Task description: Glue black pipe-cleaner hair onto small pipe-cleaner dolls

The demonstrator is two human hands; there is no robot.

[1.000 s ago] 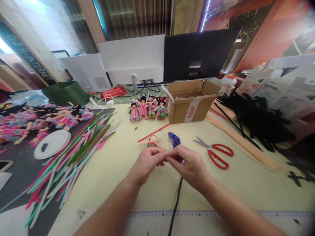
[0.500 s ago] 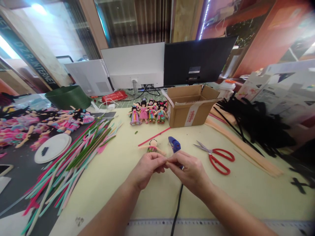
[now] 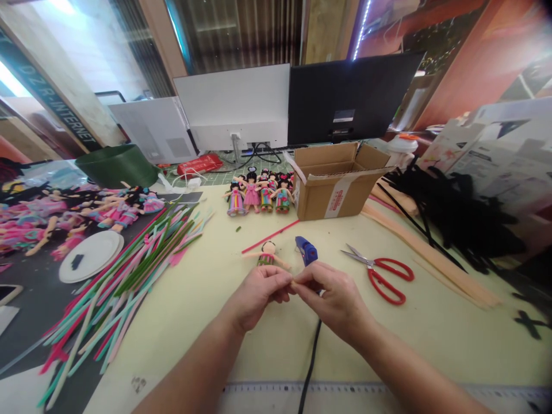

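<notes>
My left hand and my right hand meet fingertip to fingertip over the table, both pinched closed. Whatever sits between the fingertips is too small and too covered to name. Just beyond my left hand lies a small doll with a bare round head and a striped top, its lower part hidden by the hand. Behind my right hand is a blue glue gun, partly covered, with a black cord running toward me. Red-handled scissors lie open to the right. A thin pink stick lies past the doll.
Finished dolls stand beside a cardboard box. Pipe cleaners spread on the left near white plates and a heap of dolls. Black strands and peach strips lie right. A ruler crosses the front.
The camera view has shifted slightly. Both hands keep the same pinched pose, and nothing on the table has visibly been moved.
</notes>
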